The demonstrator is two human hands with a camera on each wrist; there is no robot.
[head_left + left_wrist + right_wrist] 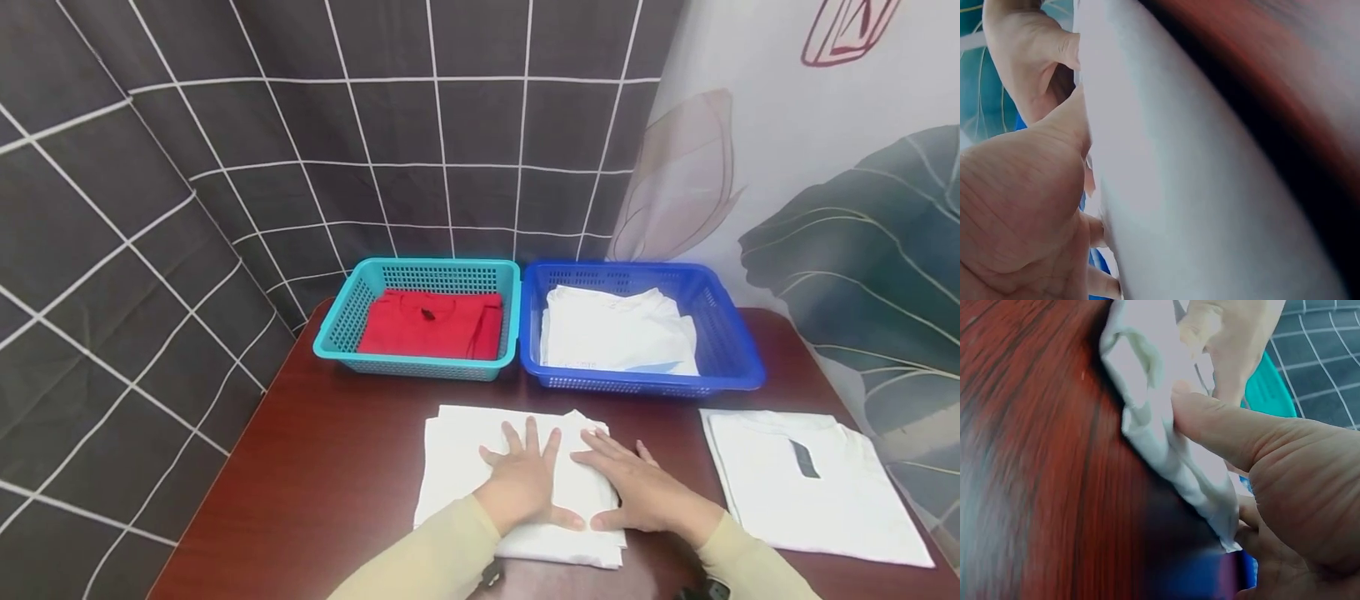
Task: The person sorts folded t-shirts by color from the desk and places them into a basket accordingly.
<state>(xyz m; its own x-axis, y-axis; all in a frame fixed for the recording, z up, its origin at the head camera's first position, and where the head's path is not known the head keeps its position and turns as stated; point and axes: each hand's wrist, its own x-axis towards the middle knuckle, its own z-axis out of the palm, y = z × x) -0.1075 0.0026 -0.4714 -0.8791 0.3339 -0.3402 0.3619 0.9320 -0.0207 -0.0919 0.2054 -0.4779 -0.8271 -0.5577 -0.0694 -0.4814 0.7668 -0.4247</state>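
A folded white shirt [465, 467] lies on the table in front of me, its layered edge plain in the right wrist view. My left hand [521, 483] rests on top of it, fingers spread and straight. On its right side my right hand [637, 487] touches the cloth, fingers extended and thumb near the front right edge. The two thumbs almost meet. In the left wrist view the left palm [1022, 206] stands close against the white cloth [1160, 162]. The right thumb [1222, 425] presses on the folded cloth [1160, 437] in the right wrist view.
Behind the shirt stand a teal basket [420, 367] holding red folded clothing [427, 325] and a blue basket [645, 385] holding white folded clothing [615, 329]. Another folded white shirt [817, 508] with a dark label lies at right on the brown table [300, 483]. Curtains hang behind.
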